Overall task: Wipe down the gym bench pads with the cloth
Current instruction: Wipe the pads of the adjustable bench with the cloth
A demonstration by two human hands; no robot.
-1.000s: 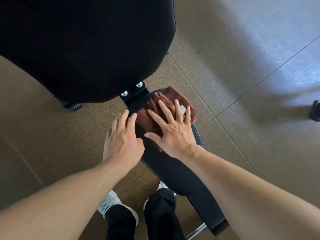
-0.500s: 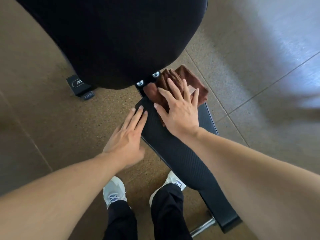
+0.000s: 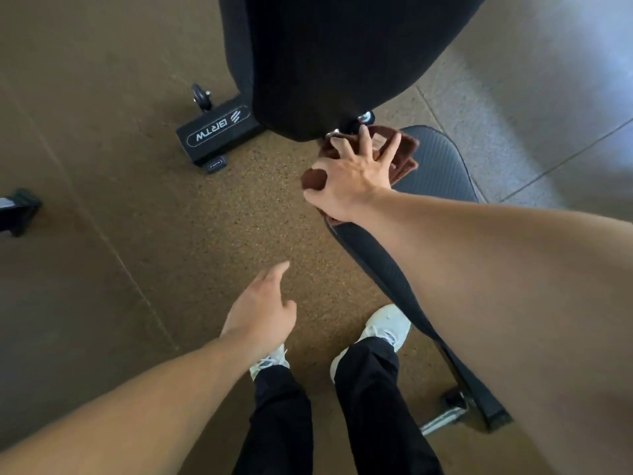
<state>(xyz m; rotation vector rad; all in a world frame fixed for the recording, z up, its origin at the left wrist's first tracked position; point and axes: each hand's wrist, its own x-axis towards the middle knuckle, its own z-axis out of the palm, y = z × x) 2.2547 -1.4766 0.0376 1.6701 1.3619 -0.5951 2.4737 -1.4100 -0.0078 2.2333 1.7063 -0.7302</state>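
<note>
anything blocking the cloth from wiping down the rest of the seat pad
Nothing visible on the seat pad itself. The right hand grips the cloth at the pad's top end, right under the back pad; the forearm hides much of the lower pad.

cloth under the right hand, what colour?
Reddish brown. The cloth lies under the right hand on the seat pad; head view shows it.

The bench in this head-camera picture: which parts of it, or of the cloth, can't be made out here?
- Back pad: its top is cut off by the frame's upper edge.
- Seat pad: the right forearm crosses and hides much of it.
- Brown cloth: partly hidden beneath the right hand.
- Hinge bolts: mostly tucked under the back pad.
- Small label by the base foot: too small to read.
</note>
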